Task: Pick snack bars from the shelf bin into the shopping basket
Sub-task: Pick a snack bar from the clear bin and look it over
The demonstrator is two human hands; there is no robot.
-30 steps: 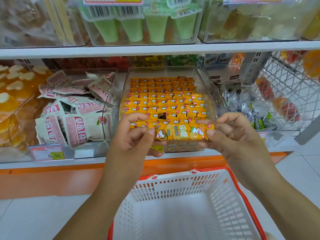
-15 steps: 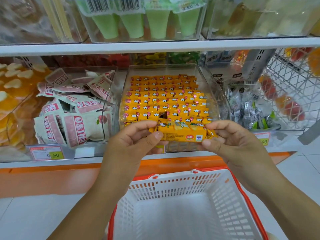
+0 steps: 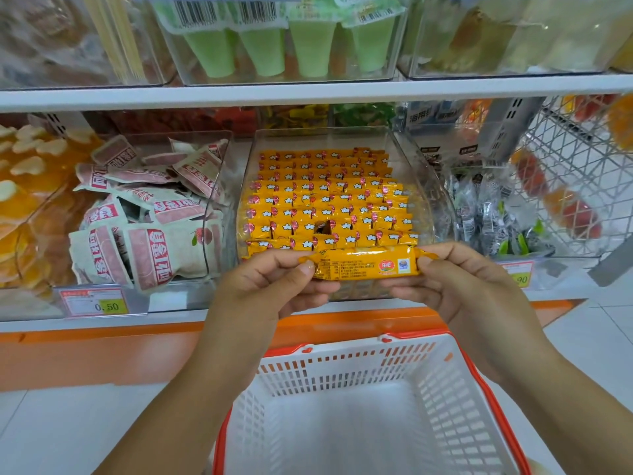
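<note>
1 snack bar (image 3: 366,267) | left hand (image 3: 260,289), right hand (image 3: 459,286) fingers (image 3: 298,270) pinch its ends | 1 basket (image 3: 342,363)

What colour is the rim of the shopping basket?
Orange-red, around a white slotted shopping basket; the head view shows it plainly.

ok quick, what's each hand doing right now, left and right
Left hand: pinching the left end of the orange snack bar.
Right hand: pinching the bar's right end, above the basket.
</note>
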